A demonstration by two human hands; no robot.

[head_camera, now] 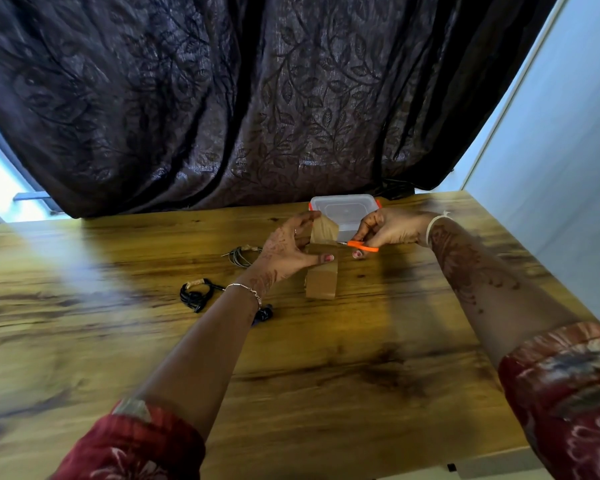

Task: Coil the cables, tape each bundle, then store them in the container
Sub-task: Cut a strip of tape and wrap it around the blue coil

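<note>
Head cam: left hand (288, 251) pinches brown tape (321, 284) over the desk (326, 358), right hand (385, 230) grips orange scissors (362, 246) against the strip; taped black cable (194, 294) lies left, lidded container (343, 211) just behind

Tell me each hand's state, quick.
Left hand: holds the brown tape.
Right hand: grips the orange scissors.

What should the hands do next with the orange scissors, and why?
Probably close the scissors and snip. The left hand holds a strip of brown tape stretched out, and the right hand has the blades at its edge. The cut piece could then wrap a coiled cable.
</note>
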